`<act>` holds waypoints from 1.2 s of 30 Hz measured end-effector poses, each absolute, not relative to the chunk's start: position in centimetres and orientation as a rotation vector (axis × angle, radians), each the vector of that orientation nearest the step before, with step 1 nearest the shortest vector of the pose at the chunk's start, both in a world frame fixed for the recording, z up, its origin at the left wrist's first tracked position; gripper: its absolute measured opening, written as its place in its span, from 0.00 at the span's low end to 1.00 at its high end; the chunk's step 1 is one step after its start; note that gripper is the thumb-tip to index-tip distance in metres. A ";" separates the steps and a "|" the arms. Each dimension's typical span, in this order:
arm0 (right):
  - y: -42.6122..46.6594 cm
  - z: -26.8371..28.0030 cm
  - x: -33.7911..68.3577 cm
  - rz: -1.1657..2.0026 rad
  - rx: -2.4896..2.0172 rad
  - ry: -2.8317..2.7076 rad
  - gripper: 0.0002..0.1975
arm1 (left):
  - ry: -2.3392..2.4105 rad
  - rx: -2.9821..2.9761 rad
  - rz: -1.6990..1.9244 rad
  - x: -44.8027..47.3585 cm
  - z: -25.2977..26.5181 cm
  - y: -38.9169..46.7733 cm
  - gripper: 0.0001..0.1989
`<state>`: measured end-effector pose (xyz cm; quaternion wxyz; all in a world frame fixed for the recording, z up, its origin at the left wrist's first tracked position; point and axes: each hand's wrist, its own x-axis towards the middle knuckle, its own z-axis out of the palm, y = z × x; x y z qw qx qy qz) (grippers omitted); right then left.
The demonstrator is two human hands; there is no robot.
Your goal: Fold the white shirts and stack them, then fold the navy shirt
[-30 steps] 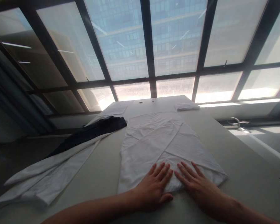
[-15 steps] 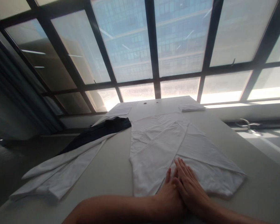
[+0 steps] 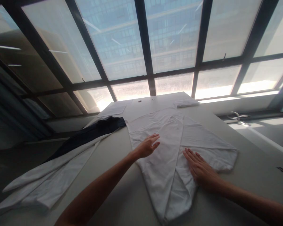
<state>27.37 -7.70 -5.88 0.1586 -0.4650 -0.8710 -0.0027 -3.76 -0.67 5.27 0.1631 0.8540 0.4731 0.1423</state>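
A white garment (image 3: 165, 147) with crossed front panels lies spread on the white table (image 3: 115, 175), its lower part narrowing toward me. On its left side, my left hand (image 3: 147, 146) is open, fingers stretched out to the right. Whether it touches the cloth or hovers just above I cannot tell. My right hand (image 3: 201, 171) lies flat and open over the right side of the garment, fingers together and pointing away from me. Small creases run through the cloth around both hands.
Left of the garment, white cloth (image 3: 61, 175) and dark navy cloth (image 3: 87, 135) lie along the table edge. A folded white cloth (image 3: 186, 103) sits at the far right, another flat white piece (image 3: 114, 110) at the far left. Large windows (image 3: 174, 34) stand behind.
My hands have moved apart from where they overlapped near the bottom, the left going left and away from me. The garment's lower part now reaches closer to me, and its right corner has shifted.
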 end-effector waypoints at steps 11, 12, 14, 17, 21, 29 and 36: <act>-3.4 -1.7 40.5 0.472 -1.205 -2.594 0.29 | 1.551 2.507 0.395 -8.5 0.4 11.4 0.28; -2.9 -1.4 41.2 0.502 -1.252 -2.525 0.29 | 1.549 2.520 0.384 -8.8 0.4 12.1 0.28; -1.8 -0.9 42.0 0.480 -1.421 -2.264 0.30 | 1.554 2.536 0.358 -9.5 0.3 13.3 0.28; -0.4 -0.4 41.7 0.283 -1.757 -1.759 0.32 | 1.550 2.555 0.310 -10.4 0.1 15.0 0.29; -1.0 -1.8 39.1 0.055 -2.026 -1.675 0.34 | 1.541 2.585 0.230 -11.2 -0.2 16.3 0.32; -3.6 -5.6 36.7 -0.173 -2.184 -1.893 0.40 | 1.618 2.609 0.024 -11.8 -0.4 16.2 0.35; -1.9 -4.4 38.7 -0.148 -2.095 -2.057 0.37 | 1.783 2.555 -0.032 -13.0 -0.7 12.1 0.34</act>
